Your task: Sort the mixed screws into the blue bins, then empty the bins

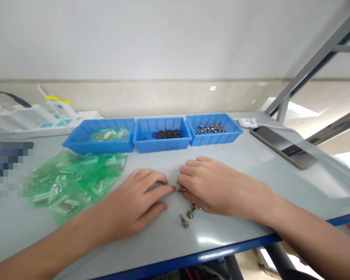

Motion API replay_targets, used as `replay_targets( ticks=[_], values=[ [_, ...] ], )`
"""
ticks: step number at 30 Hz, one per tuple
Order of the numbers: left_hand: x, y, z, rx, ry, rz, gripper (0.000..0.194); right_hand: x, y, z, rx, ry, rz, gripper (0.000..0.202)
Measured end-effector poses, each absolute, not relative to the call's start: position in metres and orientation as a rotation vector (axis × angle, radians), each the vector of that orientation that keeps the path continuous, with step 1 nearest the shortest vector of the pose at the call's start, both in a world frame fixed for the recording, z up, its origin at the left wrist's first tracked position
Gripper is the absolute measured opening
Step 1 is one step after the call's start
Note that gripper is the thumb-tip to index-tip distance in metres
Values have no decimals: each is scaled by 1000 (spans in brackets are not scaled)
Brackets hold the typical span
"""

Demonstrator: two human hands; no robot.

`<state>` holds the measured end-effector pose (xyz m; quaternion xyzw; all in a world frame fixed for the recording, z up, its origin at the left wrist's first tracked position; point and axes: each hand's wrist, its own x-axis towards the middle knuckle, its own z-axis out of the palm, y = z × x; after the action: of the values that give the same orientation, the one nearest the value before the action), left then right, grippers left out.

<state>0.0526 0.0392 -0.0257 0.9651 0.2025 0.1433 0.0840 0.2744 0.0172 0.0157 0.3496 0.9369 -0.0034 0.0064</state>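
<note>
Left fingers (162, 191) open; right fingers (188, 171) curl over screws (184, 222), grip hard to tell. Pinch gently, one each.

Blue trays (162, 146): no text was readable
Green bags (83, 175): no print could be read
Power strip (86, 115): nothing was legible
Phone (282, 146): no brand was readable

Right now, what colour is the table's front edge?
The table's front edge is dark blue, seen best in the head view.
</note>
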Motion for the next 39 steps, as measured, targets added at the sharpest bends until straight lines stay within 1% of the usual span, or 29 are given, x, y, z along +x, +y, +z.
replay_targets(
  ticks=[4,8,14,18,19,21,23,24,26,29,32,34,39],
  values=[
    [52,40,-27,2879,635,427,28,274,21,10,1054,2962,55,13],
    [51,41,-28,2868,706,422,30,272,23,11,1052,2962,77,14],
    [48,42,-28,2799,827,460,39,284,18,39,1204,3119,99,16],
    [47,43,-28,2774,851,452,40,312,26,54,1503,3300,361,13],
    [47,43,-29,2773,851,454,40,321,32,54,1644,3271,458,12],
    [47,44,-29,2777,848,464,40,337,45,53,2008,3045,660,16],
    [47,44,-29,2785,847,467,40,345,54,49,2215,2861,727,24],
    [47,44,-29,2790,850,465,39,344,56,48,2245,2847,709,26],
    [47,44,-29,2799,844,467,39,333,52,46,2147,2952,585,24],
    [47,43,-28,2803,838,480,39,304,32,43,1670,3126,305,19],
    [48,42,-27,2797,856,467,39,283,15,40,1320,3062,47,16],
    [48,41,-27,2795,856,445,39,278,11,37,1251,2998,-11,15],
    [48,42,-27,2792,860,405,39,278,21,23,1185,2913,15,13]
  ],
)
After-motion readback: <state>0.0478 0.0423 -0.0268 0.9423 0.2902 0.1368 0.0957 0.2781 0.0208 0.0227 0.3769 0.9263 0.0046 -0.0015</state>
